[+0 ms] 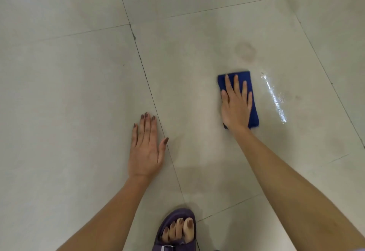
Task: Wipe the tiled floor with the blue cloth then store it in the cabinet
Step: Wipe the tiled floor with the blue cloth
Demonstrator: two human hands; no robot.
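- A person's left hand (pixel 145 148) lies flat on the pale tiled floor (pixel 69 93), fingers straight and close together, thumb spread out, holding nothing.
- Lower centre, a foot in a purple sandal (pixel 175 229).
- The right hand (pixel 236 104) presses flat on the folded blue cloth (pixel 253 112), fingers straight and slightly apart.
- Just right of the cloth, a shiny wet streak (pixel 274 98).

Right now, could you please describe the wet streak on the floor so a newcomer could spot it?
Find the big floor tile where the right hand presses flat on the blue cloth. Just right of the cloth runs a thin wet streak. Unlike the dull ring stain beyond the cloth, it glistens white.
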